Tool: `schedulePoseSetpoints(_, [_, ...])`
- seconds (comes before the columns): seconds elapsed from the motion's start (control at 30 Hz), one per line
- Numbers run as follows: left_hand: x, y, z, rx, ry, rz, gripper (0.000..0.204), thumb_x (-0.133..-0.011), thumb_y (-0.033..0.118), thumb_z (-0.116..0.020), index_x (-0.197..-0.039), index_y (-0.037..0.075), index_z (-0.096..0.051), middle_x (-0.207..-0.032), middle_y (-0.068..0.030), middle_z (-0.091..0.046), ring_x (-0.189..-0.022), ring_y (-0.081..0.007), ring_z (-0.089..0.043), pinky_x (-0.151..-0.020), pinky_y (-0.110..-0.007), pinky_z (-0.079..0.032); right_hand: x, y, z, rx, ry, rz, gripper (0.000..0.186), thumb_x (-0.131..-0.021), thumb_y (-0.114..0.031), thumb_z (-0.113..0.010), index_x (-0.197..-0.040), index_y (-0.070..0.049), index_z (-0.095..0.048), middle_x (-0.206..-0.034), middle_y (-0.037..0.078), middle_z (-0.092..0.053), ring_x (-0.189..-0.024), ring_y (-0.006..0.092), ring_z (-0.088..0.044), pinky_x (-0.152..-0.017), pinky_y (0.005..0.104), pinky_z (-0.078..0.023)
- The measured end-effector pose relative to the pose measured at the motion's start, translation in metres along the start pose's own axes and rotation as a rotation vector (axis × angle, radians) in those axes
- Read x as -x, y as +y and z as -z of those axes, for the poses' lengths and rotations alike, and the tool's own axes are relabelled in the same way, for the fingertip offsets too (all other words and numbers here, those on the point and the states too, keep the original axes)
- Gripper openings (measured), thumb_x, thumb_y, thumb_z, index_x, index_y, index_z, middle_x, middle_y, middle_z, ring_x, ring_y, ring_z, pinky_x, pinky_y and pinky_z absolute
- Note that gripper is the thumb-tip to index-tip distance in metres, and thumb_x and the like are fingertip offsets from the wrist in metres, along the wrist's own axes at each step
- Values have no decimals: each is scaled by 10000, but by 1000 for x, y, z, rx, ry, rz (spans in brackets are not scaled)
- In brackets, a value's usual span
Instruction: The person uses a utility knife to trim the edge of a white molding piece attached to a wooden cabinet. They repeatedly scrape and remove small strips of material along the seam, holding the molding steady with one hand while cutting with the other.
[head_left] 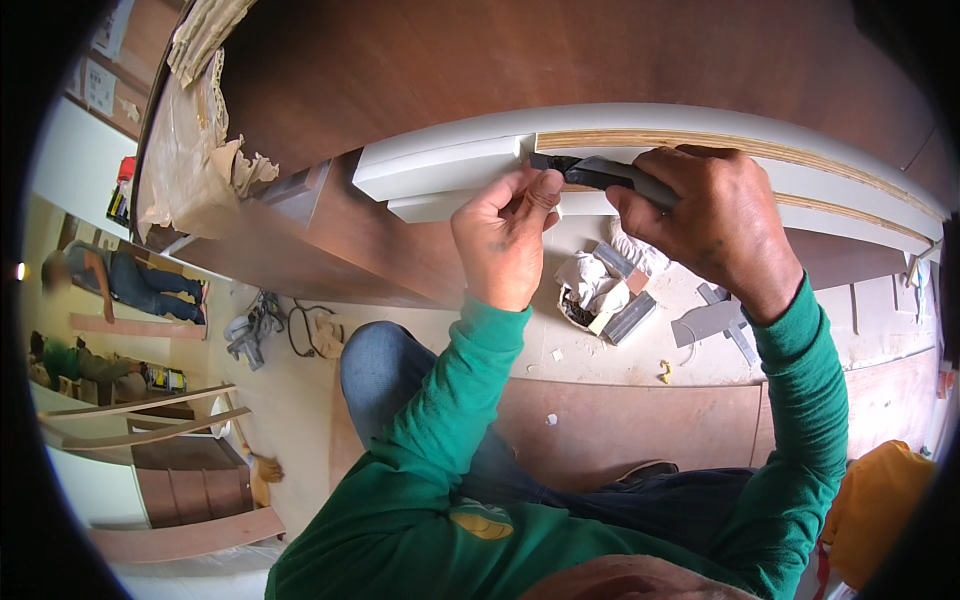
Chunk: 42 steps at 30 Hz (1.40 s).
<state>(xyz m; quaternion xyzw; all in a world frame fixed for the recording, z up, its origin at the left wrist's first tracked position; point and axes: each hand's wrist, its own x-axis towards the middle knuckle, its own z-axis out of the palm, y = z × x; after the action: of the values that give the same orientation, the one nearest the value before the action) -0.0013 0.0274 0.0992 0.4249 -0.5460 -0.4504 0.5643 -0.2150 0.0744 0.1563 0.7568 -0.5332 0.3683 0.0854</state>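
Note:
My right hand (712, 222) is wrapped round a black and grey utility knife (608, 175), whose front end points left. My left hand (508, 240) is closed in a pinch just below that front end, thumb against fingers. What it pinches, if anything, is hidden by the fingers. Both hands are at a long white panel (440, 168) with a bare plywood edge strip (690, 143) running right along it. The knife's tip lies where the white end piece meets that strip. A second white edge sits below, partly covered by my hands.
Below the panel, a box (578, 310) of rags and blocks stands on the floor, beside a grey flat scraper-like piece (703, 322). Torn cardboard (205, 165) wraps a brown panel at left. Farther left are a power tool with a cord (255, 325), wooden strips (150, 427) and another person (130, 280).

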Motion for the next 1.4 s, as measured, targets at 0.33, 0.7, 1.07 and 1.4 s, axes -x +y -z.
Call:
schedulePoseSetpoints(0.33, [-2,0,1,-36,4,1,385,-1011,321,-859,-1090,-49,-790,-959,-46,-768,-897,-114,-719,-833,-318,-650,-13,3,8,4,-56,21,292,-865,-302,-844,-872,-10,-836,-694,160,-753,-595,317,-747,-618,411,-640])
schedulePoseSetpoints(0.7, [-4,2,-2,-71,29,-25,425,-998,331,-874,-1109,-71,-794,-945,-49,-773,-873,-113,-718,-800,-307,-649,-17,5,7,19,-66,15,315,-862,-313,-839,-864,2,-830,-681,173,-747,-592,325,-751,-617,420,-640])
schedulePoseSetpoints(1.07, [-5,0,-5,-40,62,-61,391,-997,295,-876,-1104,-71,-791,-938,-59,-779,-846,-113,-721,-790,-304,-650,-15,5,8,52,-97,16,262,-848,-260,-874,-973,-30,-849,-750,160,-767,-625,320,-748,-627,409,-629])
schedulePoseSetpoints(1.4, [-5,0,-7,-51,93,-41,356,-998,269,-877,-1071,-67,-786,-926,-57,-774,-813,-110,-710,-763,-293,-645,-16,1,7,73,-62,16,338,-859,-355,-851,-882,-18,-839,-676,165,-742,-606,317,-757,-619,426,-642])
